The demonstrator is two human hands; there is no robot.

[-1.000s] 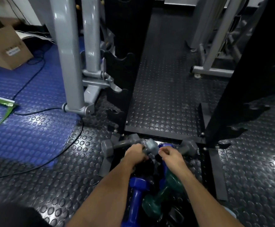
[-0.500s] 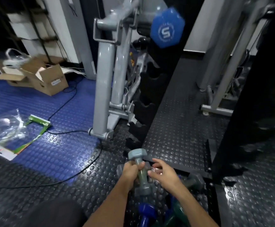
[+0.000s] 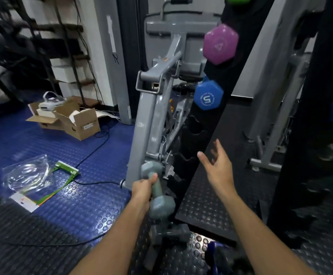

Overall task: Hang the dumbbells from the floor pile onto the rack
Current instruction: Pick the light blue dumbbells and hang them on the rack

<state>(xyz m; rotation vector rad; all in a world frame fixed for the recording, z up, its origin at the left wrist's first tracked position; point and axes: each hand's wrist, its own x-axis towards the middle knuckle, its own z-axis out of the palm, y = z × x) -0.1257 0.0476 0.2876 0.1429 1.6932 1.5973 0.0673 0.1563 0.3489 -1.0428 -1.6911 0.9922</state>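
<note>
Studded rubber flooring, black and blue, is seen underfoot. Nearest, a dark grey dumbbell is left on the floor. Just above it, a grey dumbbell is gripped by its handle in the left hand, fingers curled round it. The right hand is raised empty, fingers spread. Farther off, blue and purple dumbbells are hung on the black rack.

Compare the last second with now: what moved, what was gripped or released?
The left hand lifted the grey hexagonal dumbbell off the floor pile and holds it by the handle. The right hand let go and now reaches, open, toward the black rack. Another grey dumbbell stayed on the floor.
</note>
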